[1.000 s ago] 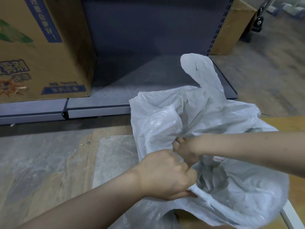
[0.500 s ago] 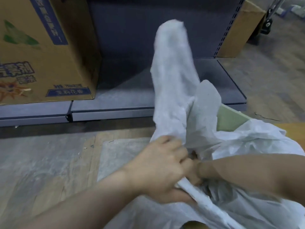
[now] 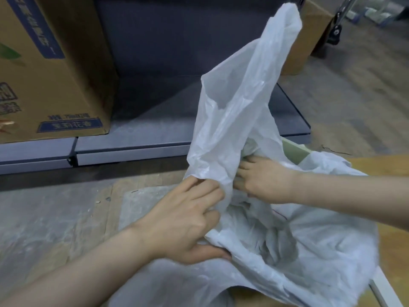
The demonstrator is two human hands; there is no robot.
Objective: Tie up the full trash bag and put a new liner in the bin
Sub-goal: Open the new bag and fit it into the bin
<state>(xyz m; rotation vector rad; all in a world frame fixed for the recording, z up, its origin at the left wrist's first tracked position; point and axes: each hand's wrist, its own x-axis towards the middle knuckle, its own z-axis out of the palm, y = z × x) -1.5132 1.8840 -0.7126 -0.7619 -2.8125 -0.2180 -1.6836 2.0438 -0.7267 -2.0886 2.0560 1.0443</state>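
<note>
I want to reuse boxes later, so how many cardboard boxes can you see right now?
2. A large printed cardboard box stands on the grey shelf base at upper left; a plain cardboard box sits on the floor at upper right, partly behind the raised white trash bag. Others may be hidden.

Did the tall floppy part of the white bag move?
Yes. The bag's tall flap swung right against the cardboard box, and the left hand still grips the bag.

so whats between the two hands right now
In the head view, a gathered fold of the white trash bag rises between the left hand and the right hand; both grip the plastic at its base.
</note>
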